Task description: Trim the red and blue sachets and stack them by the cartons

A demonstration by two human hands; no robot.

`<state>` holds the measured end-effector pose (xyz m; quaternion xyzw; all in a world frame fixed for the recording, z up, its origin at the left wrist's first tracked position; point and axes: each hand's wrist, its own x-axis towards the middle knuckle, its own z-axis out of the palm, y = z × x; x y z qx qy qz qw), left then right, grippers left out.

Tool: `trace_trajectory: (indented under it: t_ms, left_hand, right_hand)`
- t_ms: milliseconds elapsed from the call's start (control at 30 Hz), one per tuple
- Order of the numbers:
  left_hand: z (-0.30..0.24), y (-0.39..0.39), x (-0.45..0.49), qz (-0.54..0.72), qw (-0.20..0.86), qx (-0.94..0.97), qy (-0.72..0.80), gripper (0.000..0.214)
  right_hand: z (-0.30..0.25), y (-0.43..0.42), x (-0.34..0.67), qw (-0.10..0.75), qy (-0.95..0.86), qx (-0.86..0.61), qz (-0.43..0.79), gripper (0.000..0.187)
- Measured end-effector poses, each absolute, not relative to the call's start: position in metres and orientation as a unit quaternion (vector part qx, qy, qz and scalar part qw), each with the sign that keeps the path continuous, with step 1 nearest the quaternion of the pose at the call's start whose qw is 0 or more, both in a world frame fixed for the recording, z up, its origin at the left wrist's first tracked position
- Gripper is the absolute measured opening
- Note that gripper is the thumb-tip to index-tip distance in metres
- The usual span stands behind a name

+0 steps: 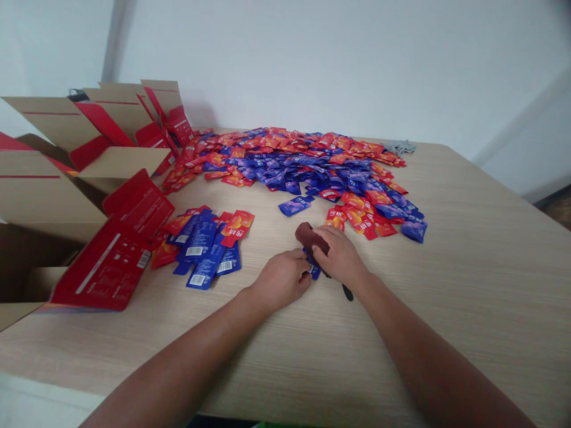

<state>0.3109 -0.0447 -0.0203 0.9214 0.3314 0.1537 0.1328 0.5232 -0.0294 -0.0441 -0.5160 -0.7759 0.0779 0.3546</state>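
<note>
My left hand (282, 278) is closed in a pinch on the edge of a blue sachet (313, 271) on the wooden table (468, 249). My right hand (339, 254) is closed around a dark maroon tool (308, 235) with a black end (347, 292) sticking out below my wrist. The tool's head rests over the same blue sachet. Both hands meet just in front of the big heap of red and blue sachets (307, 163).
A smaller pile of blue and red sachets (206, 244) lies left of my hands. Open cardboard boxes with red flaps (89, 196) crowd the table's left side. A grey cloth (400, 145) lies behind the heap. A white wall stands beyond the table.
</note>
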Motion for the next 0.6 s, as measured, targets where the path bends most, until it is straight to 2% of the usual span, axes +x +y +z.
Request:
trace_trajectory:
  t_ms: [133,267,600]
  left_hand:
    - [-0.025,-0.044,0.310,0.159,0.131,0.919,0.336,0.017]
    - [-0.025,-0.044,0.310,0.161,0.132,0.920,0.333,0.016]
    - [-0.021,-0.044,0.310,0.160,0.140,0.916,0.339,0.014]
  right_hand:
    - [-0.036,-0.038,0.517,0.334,-0.803,-0.475,0.135,0.040]
    - [-0.037,-0.037,0.518,0.332,-0.787,-0.497,0.151,0.038]
    - [-0.052,-0.021,0.535,0.372,-0.719,-0.583,0.074,0.045]
